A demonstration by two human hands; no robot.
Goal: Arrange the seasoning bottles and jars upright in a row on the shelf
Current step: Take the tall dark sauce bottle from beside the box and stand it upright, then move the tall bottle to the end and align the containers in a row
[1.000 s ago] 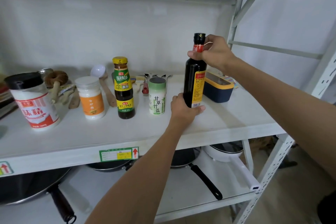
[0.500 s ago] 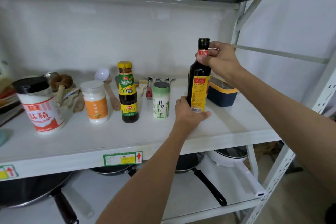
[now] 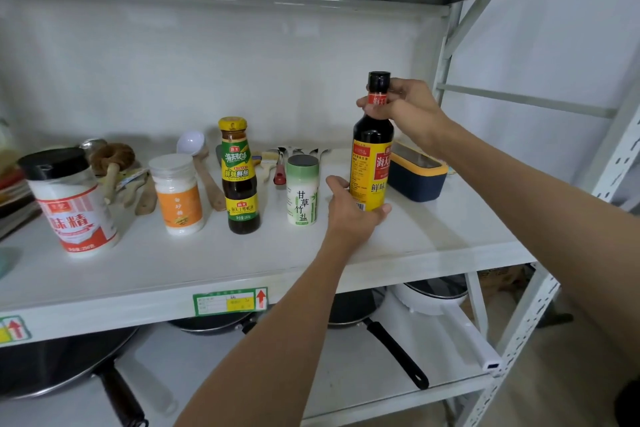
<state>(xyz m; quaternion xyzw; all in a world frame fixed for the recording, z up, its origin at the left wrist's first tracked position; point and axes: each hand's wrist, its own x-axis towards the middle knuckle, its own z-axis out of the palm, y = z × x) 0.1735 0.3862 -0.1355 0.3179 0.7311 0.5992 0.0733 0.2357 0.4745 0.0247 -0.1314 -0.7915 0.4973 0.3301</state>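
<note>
A tall dark soy sauce bottle [image 3: 371,152] with a yellow and red label stands upright at the right end of the row on the white shelf [image 3: 242,253]. My right hand [image 3: 403,104] grips its neck below the black cap. My left hand [image 3: 353,211] wraps its base. Left of it stand a green-and-white salt shaker [image 3: 302,196], a yellow-capped oyster sauce bottle [image 3: 239,177], a white jar with an orange label [image 3: 178,196] and a large black-lidded jar with a red label [image 3: 71,204], all upright.
A navy box with a yellow rim [image 3: 417,177] sits right of the bottle, close behind my right wrist. Wooden spoons, a white ladle [image 3: 191,142] and cutlery lie at the shelf's back. Pans [image 3: 374,319] rest on the lower shelf. A metal upright [image 3: 446,55] stands at right.
The tall bottle has been turned so its red front label faces more toward me. Both hands stay on it in about the same spot. The camera view has shifted slightly.
</note>
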